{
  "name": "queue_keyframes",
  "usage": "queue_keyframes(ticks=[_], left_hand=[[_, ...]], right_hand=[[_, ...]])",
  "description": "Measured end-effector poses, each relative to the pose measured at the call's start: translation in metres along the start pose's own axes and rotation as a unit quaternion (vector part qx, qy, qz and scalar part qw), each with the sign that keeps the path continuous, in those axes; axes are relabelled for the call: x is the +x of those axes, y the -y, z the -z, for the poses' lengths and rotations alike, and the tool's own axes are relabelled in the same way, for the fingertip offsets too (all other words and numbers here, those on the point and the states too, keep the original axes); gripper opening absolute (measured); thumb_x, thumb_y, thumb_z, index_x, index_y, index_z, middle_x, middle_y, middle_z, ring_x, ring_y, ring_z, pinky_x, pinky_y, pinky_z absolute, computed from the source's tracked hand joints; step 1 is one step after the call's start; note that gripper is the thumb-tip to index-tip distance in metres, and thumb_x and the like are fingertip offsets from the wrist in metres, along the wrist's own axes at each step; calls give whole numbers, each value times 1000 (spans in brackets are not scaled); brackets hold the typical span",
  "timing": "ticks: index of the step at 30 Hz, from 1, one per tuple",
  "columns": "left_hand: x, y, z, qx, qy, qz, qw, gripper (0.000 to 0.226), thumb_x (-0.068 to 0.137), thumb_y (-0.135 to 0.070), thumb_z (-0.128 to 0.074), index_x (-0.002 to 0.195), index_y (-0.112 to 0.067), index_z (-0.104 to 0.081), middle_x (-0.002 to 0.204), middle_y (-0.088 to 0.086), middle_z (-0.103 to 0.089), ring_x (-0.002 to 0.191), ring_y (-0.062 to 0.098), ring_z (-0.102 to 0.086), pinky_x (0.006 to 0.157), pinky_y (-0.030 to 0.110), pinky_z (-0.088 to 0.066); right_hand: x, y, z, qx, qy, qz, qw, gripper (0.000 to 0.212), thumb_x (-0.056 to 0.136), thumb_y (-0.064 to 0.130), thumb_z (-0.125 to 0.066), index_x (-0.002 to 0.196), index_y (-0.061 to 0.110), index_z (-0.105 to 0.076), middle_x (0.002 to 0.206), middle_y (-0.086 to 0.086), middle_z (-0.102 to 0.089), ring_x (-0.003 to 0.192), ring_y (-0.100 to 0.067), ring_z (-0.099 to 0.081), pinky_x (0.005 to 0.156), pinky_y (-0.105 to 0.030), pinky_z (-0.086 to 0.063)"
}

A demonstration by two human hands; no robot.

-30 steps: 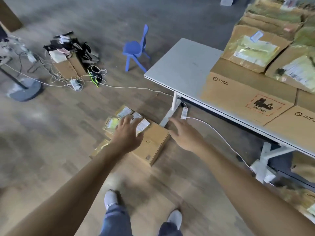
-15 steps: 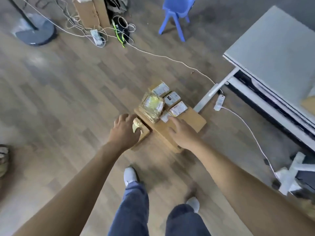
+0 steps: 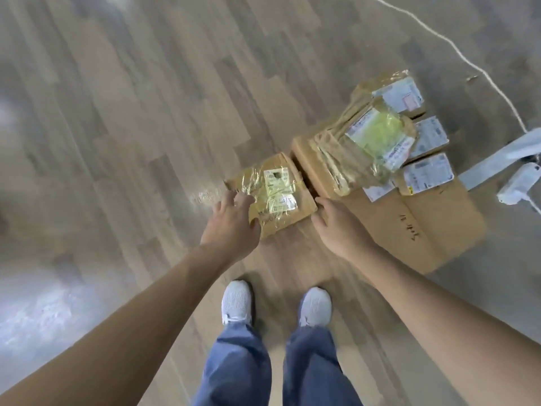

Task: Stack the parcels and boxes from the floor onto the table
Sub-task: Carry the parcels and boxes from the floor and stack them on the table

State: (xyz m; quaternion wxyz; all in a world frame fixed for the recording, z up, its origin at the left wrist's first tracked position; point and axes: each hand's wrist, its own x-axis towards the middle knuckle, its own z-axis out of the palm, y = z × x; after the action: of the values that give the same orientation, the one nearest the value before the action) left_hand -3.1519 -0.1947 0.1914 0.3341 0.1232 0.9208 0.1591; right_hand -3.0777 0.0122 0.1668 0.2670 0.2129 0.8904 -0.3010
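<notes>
left hand: fingers loosely spread | right hand: fingers extended | both reaching downward, palms down

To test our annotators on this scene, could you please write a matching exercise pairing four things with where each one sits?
1 small taped parcel; 2 large cardboard box; 3 power strip; 4 shoes.
A right edge of view; B between left hand and right hand; C under labelled parcels; D below both hands.
Pairs: 1-B, 2-C, 3-A, 4-D.
</notes>
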Motion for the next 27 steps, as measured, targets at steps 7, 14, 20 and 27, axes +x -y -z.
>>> queue_keyframes(ticks=[7, 14, 20, 27], left_hand=[[91, 57, -116, -90, 41, 111, 989, 45, 94, -30, -44, 138, -19, -41, 140, 13, -37, 117, 35, -51, 99, 42, -43], [131, 74, -158, -296, 31, 186, 936, 34, 88, -21, -53, 121, -18, -55, 99, -6, -57, 82, 10, -58, 55, 17, -42], [104, 71, -124, -369, -28, 245, 896, 22, 85, -22, -62, 107, -24, -60, 91, -10, -59, 68, 11, -61, 45, 21, -44], [-12, 40, 14, -385, -146, 243, 878, 49, 87, -5, -57, 127, -32, -49, 96, -9, -56, 60, 11, -57, 40, 22, -48]], right_hand=[[112, -64, -85, -21, -11, 10, 1000, 45, 100, 33, -42, 141, 15, -39, 145, -5, -42, 125, -26, -47, 90, -35, -39], [166, -90, -114, 93, 23, -118, 988, 65, 95, 47, -45, 151, 22, -24, 148, 3, -42, 132, -24, -43, 97, -36, -36], [140, -63, -102, 188, 4, -114, 976, 42, 92, 47, -51, 129, 30, -46, 112, 16, -53, 98, -10, -54, 75, -29, -41], [39, 46, 0, 207, -15, -86, 974, 38, 90, 56, -50, 109, 28, -32, 99, 4, -51, 74, -8, -52, 52, -26, -33]])
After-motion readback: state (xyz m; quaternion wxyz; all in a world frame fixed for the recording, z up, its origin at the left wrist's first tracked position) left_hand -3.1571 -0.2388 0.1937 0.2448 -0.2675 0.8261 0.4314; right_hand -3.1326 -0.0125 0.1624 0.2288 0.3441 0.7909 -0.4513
